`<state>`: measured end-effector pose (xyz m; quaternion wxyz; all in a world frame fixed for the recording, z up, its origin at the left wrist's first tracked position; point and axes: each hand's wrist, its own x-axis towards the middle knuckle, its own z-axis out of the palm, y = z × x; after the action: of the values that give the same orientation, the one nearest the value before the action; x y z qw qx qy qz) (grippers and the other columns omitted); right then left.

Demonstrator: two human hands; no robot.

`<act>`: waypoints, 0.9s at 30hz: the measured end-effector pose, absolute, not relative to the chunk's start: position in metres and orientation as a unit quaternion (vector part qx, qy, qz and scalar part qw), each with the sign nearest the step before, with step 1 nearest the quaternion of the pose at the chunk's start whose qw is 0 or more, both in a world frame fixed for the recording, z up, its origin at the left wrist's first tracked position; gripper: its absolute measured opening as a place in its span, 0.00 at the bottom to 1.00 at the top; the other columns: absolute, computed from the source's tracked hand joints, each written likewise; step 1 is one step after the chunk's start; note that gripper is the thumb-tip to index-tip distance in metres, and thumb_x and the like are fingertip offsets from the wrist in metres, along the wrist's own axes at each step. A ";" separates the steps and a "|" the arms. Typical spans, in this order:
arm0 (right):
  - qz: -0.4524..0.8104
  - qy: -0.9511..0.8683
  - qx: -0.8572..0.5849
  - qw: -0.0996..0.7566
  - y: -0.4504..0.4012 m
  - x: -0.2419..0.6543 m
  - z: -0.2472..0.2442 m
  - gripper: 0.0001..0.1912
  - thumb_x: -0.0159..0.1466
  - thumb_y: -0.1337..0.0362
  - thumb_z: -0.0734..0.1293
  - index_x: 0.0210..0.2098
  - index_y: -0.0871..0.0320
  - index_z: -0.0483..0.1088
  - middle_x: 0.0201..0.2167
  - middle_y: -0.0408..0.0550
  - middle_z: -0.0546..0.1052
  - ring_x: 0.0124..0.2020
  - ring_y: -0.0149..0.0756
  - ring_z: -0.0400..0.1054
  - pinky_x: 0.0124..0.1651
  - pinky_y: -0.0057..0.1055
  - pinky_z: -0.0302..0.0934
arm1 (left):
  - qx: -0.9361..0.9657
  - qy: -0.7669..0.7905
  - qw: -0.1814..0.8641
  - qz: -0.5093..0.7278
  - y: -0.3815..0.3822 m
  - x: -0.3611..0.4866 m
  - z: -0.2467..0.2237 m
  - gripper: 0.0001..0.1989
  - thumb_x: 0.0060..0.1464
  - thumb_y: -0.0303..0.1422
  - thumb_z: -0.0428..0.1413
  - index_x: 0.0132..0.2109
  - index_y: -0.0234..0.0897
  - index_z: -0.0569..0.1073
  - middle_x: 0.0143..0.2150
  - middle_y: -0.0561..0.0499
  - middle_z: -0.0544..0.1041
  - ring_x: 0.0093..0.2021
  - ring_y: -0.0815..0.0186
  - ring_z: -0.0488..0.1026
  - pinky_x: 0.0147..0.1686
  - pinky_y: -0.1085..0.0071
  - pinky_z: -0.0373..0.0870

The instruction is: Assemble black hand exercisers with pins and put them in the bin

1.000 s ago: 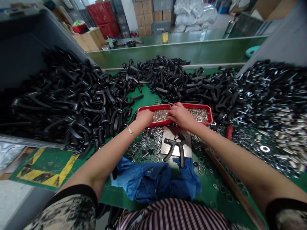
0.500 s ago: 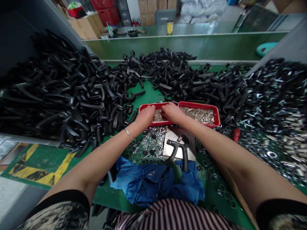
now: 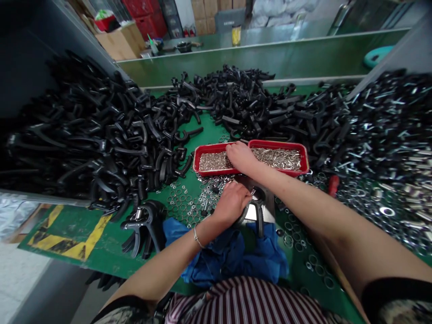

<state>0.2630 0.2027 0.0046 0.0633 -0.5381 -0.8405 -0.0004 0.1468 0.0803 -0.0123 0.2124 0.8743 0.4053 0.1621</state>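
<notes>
My left hand (image 3: 232,203) has come down over a black hand grip (image 3: 259,219) lying on a steel plate (image 3: 265,197), and its fingers close around the grip's top, hiding that part. My right hand (image 3: 241,157) rests at the meeting point of two red trays. Its fingertips are over the left tray (image 3: 212,146), which holds small silver rings. Silver pins fill the right tray (image 3: 280,143). I cannot tell whether the right hand pinches anything.
Heaps of black plastic handles (image 3: 101,130) cover the green bench (image 3: 108,261), beside silver bolts (image 3: 388,130). Several black grips (image 3: 143,227) lie at left. Washers (image 3: 182,202) are scattered around the plate, with blue cloth (image 3: 266,258) at my front.
My left hand has moved down from the red trays to the grip on the plate, uncovering the left tray and a stack of black grips. My right hand stays at the trays.
</notes>
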 end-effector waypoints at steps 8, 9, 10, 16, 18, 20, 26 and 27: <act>0.040 -0.833 -0.545 0.087 0.204 0.265 -0.001 0.16 0.70 0.75 0.52 0.50 0.70 0.67 0.45 0.64 0.77 0.46 0.46 0.70 0.46 0.37 0.61 | 0.902 0.391 0.119 0.141 0.073 0.146 -0.025 0.14 0.67 0.36 0.48 0.41 0.34 0.75 0.40 0.45 0.75 0.45 0.57 0.68 0.53 0.57 0.61; 0.046 -0.832 -0.545 0.088 0.206 0.266 -0.003 0.15 0.70 0.74 0.53 0.49 0.70 0.67 0.43 0.63 0.77 0.45 0.46 0.71 0.46 0.37 0.61 | 0.908 0.380 0.104 0.138 0.073 0.145 -0.027 0.15 0.68 0.36 0.46 0.41 0.33 0.75 0.40 0.44 0.76 0.45 0.57 0.68 0.52 0.57 0.62; 0.051 -0.832 -0.545 0.090 0.207 0.267 -0.004 0.14 0.70 0.74 0.54 0.49 0.70 0.68 0.43 0.63 0.77 0.45 0.46 0.71 0.46 0.37 0.61 | 0.916 0.366 0.093 0.135 0.073 0.144 -0.030 0.16 0.68 0.36 0.45 0.41 0.33 0.75 0.41 0.43 0.76 0.44 0.56 0.69 0.50 0.57 0.62; 0.072 -0.831 -0.540 0.112 0.210 0.269 -0.006 0.13 0.69 0.72 0.57 0.49 0.69 0.68 0.47 0.64 0.75 0.47 0.47 0.70 0.49 0.38 0.59 | 0.937 0.291 0.126 0.149 0.071 0.133 -0.039 0.16 0.68 0.31 0.43 0.52 0.33 0.73 0.50 0.40 0.75 0.50 0.56 0.68 0.52 0.58 0.63; 0.082 -0.828 -0.540 0.125 0.210 0.269 -0.006 0.12 0.69 0.72 0.58 0.49 0.69 0.68 0.46 0.64 0.75 0.47 0.47 0.69 0.49 0.38 0.59 | 0.930 0.294 0.155 0.159 0.070 0.132 -0.036 0.16 0.68 0.31 0.43 0.52 0.32 0.73 0.51 0.39 0.75 0.50 0.56 0.68 0.52 0.58 0.63; 0.092 -0.823 -0.542 0.140 0.209 0.269 -0.006 0.11 0.69 0.71 0.59 0.47 0.68 0.69 0.45 0.63 0.76 0.46 0.46 0.69 0.49 0.38 0.58 | 0.919 0.317 0.173 0.158 0.070 0.135 -0.030 0.16 0.68 0.32 0.43 0.49 0.32 0.74 0.49 0.39 0.75 0.49 0.56 0.68 0.52 0.58 0.63; 0.128 -0.811 -0.533 0.206 0.207 0.271 -0.002 0.06 0.68 0.69 0.62 0.39 0.63 0.70 0.40 0.56 0.77 0.44 0.41 0.68 0.49 0.34 0.57 | 0.921 0.353 0.118 0.110 0.073 0.148 -0.014 0.15 0.68 0.31 0.44 0.43 0.30 0.74 0.42 0.40 0.75 0.46 0.56 0.68 0.53 0.56 0.62; 0.134 -0.806 -0.534 0.218 0.207 0.271 -0.002 0.06 0.68 0.69 0.62 0.38 0.63 0.70 0.39 0.55 0.77 0.43 0.40 0.68 0.49 0.34 0.58 | 0.927 0.345 0.102 0.104 0.073 0.149 -0.013 0.15 0.67 0.31 0.44 0.42 0.30 0.74 0.41 0.40 0.75 0.45 0.55 0.68 0.53 0.55 0.62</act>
<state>0.2715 0.2069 -0.0016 0.2183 -0.5338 -0.8059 0.1343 0.1488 0.0731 -0.0130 0.1016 0.9272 0.3452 0.1037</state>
